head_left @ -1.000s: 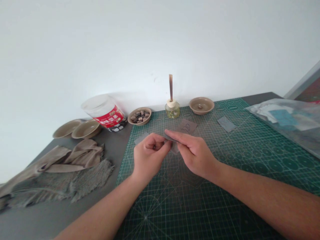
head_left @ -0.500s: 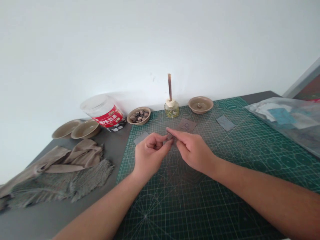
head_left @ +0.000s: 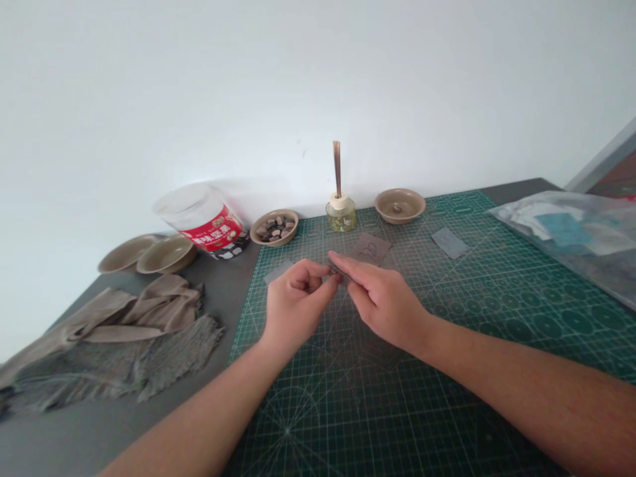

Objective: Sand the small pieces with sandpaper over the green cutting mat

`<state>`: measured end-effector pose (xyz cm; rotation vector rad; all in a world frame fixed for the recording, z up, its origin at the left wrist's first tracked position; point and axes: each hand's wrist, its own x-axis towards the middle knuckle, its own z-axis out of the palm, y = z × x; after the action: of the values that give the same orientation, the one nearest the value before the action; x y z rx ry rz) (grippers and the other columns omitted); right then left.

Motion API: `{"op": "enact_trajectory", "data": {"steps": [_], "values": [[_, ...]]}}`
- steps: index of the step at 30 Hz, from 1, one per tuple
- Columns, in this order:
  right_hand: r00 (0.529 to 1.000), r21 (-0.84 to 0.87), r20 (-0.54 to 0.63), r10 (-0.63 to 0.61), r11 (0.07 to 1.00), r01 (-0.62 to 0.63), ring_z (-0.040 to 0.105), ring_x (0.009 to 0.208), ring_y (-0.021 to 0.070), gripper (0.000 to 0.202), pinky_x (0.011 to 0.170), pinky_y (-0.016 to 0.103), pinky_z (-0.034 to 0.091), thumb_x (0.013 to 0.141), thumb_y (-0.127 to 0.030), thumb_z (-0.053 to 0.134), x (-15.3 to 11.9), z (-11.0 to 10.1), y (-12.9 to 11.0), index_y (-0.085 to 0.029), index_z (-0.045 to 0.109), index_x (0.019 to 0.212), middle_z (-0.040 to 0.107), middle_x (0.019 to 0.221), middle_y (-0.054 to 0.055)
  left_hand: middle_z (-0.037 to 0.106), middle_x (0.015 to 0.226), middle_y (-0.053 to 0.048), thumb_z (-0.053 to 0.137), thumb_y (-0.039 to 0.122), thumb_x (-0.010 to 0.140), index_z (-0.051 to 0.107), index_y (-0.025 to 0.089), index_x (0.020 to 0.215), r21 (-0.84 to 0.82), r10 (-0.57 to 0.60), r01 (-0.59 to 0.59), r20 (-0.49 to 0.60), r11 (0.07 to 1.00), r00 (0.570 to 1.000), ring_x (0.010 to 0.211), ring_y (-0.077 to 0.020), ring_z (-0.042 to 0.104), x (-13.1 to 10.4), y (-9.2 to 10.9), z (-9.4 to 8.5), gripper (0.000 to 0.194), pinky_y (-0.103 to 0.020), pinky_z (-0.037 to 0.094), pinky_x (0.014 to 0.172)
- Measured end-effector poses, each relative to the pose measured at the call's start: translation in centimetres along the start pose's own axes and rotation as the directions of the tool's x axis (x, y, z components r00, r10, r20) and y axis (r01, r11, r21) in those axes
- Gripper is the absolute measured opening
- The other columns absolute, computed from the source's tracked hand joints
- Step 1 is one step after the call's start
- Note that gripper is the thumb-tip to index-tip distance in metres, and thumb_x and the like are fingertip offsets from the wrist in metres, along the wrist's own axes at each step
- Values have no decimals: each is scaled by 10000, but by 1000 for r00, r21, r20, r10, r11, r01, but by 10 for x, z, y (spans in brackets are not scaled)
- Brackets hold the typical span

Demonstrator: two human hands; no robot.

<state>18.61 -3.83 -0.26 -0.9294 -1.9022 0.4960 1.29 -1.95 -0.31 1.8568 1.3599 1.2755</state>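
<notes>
Over the cutting mat (head_left: 318, 424), my left hand (head_left: 298, 298) pinches a small brownish block between thumb and forefinger; my fingers mostly cover it. My right hand (head_left: 382, 298) holds a thin grey piece of sandpaper (head_left: 342, 271) under its straight fingers, pressed against the block. The fingertips of both hands nearly meet. Just beyond them lies a brown square of sandpaper (head_left: 372, 248) with marks written on its back. Beside my left hand is a grey sheet (head_left: 277, 271), partly hidden. Another grey sheet (head_left: 450, 243) lies to the right.
Along the wall stand a bowl of small blocks (head_left: 260, 237), a reed diffuser (head_left: 341, 217) and a brown bowl (head_left: 400, 217) holding one small piece. Left are a plastic jar (head_left: 211, 228), two bowls (head_left: 166, 264) and a crumpled cloth (head_left: 169, 331). A plastic bag (head_left: 606, 255) lies right.
My right fingers and the sandpaper have shifted slightly left across the block, which shows less now. My left hand keeps its pinch. The view has moved a little.
</notes>
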Motion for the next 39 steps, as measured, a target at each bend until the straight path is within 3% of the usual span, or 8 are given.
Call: {"op": "enact_trajectory", "data": {"steps": [7,12,19,25,30,32,36,39], "values": [[997,-90,34,-65,994,67,529,1353,200,558,1142,409,459,936,-78,435,-3,0,0,-193,471,1481,543,1477,85,436,530,59,736,308,806,615,185,692,-66,-26,27,14,997,1000,484,-84,372,-1,4,1,207,-218,295,468],[997,18,-28,71,997,-70,661,1189,189,459,1058,369,535,968,-119,439,0,0,1,-221,579,1393,692,1298,59,438,525,63,757,310,787,637,188,704,-42,-25,26,17,999,1000,483,-83,364,-1,1,2,190,-219,284,470],[991,-158,103,-85,982,100,596,1277,245,495,1076,431,515,963,-121,437,1,-3,4,-164,515,1450,597,1416,124,450,531,55,720,312,825,635,178,677,-26,-75,76,29,997,997,497,-80,377,0,2,3,217,-213,294,475],[985,111,-56,165,981,-158,679,1161,196,418,1040,362,549,954,-121,441,3,1,2,-202,667,1297,720,1247,56,478,534,55,762,319,791,652,180,706,-60,-72,72,2,996,997,509,-85,410,-3,2,4,195,-214,326,491],[993,-155,94,-72,984,86,603,1269,272,473,1068,453,519,968,-122,416,1,-3,6,-86,535,1424,596,1405,176,456,530,59,724,310,825,639,169,679,-23,-97,98,44,995,994,509,-76,377,0,5,4,220,-208,293,487],[988,-200,126,-93,973,117,580,1294,286,473,1071,465,511,976,-126,403,1,-3,6,-64,523,1429,570,1427,197,470,543,58,715,306,833,643,167,693,-40,-116,118,43,992,992,515,-75,379,1,6,4,210,-206,292,492],[997,7,16,81,997,-81,648,1204,213,433,1067,385,516,951,-122,438,4,0,5,-145,622,1343,678,1314,103,473,540,59,753,326,805,661,171,727,-42,-135,136,25,990,991,523,-80,388,-1,3,4,196,-212,300,500],[939,177,12,345,923,-342,696,1106,203,373,1019,378,536,919,-123,463,7,3,10,-197,730,1169,750,1172,61,458,549,58,767,312,799,613,170,681,-58,-87,87,8,994,996,542,-83,402,-2,0,3,241,-213,322,522]]}}
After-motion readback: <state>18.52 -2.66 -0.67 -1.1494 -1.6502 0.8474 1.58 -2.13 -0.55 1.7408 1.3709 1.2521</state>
